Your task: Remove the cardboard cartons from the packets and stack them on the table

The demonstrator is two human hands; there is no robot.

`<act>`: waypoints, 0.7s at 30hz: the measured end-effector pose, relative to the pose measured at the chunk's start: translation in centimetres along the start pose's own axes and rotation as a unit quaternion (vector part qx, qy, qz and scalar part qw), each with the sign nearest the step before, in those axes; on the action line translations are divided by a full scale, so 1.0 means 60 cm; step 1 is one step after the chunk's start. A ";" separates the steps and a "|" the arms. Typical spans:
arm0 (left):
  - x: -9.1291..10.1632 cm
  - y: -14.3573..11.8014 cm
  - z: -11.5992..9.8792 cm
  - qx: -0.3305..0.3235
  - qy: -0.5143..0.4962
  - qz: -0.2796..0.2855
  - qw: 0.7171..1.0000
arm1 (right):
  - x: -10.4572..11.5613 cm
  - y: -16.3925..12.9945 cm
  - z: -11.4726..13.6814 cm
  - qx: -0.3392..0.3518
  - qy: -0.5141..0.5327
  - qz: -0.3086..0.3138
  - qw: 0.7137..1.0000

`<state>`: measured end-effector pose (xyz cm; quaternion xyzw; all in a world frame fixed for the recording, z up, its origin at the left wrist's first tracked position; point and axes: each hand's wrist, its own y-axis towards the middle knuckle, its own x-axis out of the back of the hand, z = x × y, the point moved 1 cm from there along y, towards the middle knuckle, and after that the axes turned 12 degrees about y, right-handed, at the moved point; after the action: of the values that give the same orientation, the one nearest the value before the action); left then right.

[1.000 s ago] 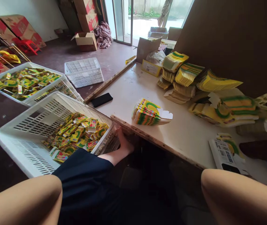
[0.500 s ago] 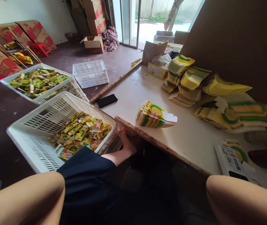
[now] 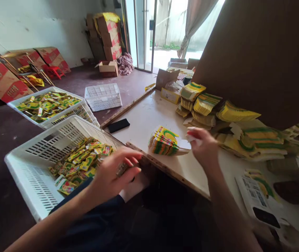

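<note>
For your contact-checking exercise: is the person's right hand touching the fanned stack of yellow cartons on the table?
Cannot tell. In the head view the right hand is blurred at the stack of yellow cartons' white flaps; neither contact nor gap shows.

printing on yellow-green sachets, flat cartons and red boxes, none legible

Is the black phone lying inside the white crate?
No, the black phone lies flat on the table near its corner, outside the white crate of sachets.
</note>
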<state>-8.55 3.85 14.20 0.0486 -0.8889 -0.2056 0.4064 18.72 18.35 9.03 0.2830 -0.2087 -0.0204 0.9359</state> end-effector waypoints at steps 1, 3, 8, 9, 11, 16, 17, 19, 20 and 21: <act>-0.012 -0.002 0.012 0.004 -0.040 0.071 0.997 | -0.011 0.004 -0.007 -0.003 -0.012 0.019 1.000; -0.051 -0.007 0.040 0.052 -0.045 0.207 0.976 | -0.036 0.007 -0.024 -0.032 -0.056 0.070 0.995; -0.113 -0.027 0.085 0.017 0.076 0.395 0.915 | -0.076 -0.004 -0.056 -0.107 -0.141 0.140 0.974; -0.115 -0.030 0.087 -0.001 0.093 0.411 0.907 | -0.078 -0.005 -0.058 -0.110 -0.145 0.141 0.973; -0.117 -0.035 0.091 -0.027 0.110 0.429 0.896 | -0.079 -0.005 -0.058 -0.107 -0.151 0.139 0.973; -0.128 -0.041 0.109 -0.045 0.140 0.425 0.893 | -0.074 -0.001 -0.046 -0.082 -0.149 0.088 0.981; -0.130 -0.040 0.111 -0.052 0.139 0.411 0.899 | -0.073 -0.002 -0.040 -0.078 -0.136 0.072 0.985; -0.128 -0.039 0.112 -0.076 0.118 0.357 0.924 | -0.074 -0.007 -0.021 -0.068 -0.104 0.038 0.991; -0.124 -0.037 0.109 -0.095 0.096 0.311 0.941 | -0.076 -0.011 -0.007 -0.064 -0.087 0.023 0.994; -0.118 -0.036 0.104 -0.118 0.068 0.252 0.958 | -0.080 -0.018 0.008 -0.062 -0.069 0.011 0.996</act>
<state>-8.64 5.72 4.70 -0.2109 -0.8119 -0.1963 0.5077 14.23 17.98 7.00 0.2202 -0.2745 -0.0422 0.9351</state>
